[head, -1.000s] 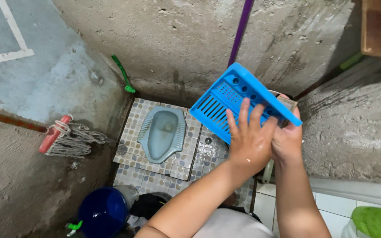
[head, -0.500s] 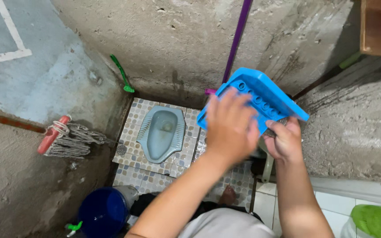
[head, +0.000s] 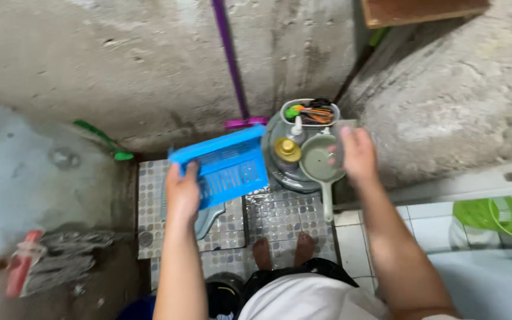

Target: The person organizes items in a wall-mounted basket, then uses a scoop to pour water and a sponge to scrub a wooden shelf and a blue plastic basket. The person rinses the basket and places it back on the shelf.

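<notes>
Blue basket: a slotted blue plastic basket point(head: 223, 166) is gripped at its lower left edge, held tilted in the air above the tiled floor.
Left hand: the left hand point(head: 183, 195) is closed around the basket's rim, fingers curled over the edge and thumb on the near side.
Right hand: the right hand point(head: 357, 155) has its fingers bent around a small clear piece that is too blurred to identify; it sits just beside the rim of a grey-green dipper point(head: 321, 161), whether touching it I cannot tell.
Dipper: round bowl facing up, long handle pointing down toward the person, resting across a grey bucket point(head: 280, 175).
On the bucket: a bottle with a yellow cap point(head: 288, 150) and a small white bottle point(head: 297, 128) stand next to the dipper; behind them is a pale tub point(head: 309, 112) filled with green, orange and dark items.
Floor: mosaic floor tiles point(head: 285, 213), wet, with a pale blue squat toilet point(head: 205, 216) partly hidden under the basket; the person's bare feet point(head: 282, 252) stand at the near edge.
Wall side: a purple pole point(head: 230, 59) leans on the rough concrete wall point(head: 120, 65), ending in a magenta head just behind the basket; a green brush point(head: 103, 140) lies at the wall's foot.
Left edge: a mop with a red handle point(head: 42, 261), blurred.
Right edge: a green plastic container point(head: 496, 216) on white tiles.
</notes>
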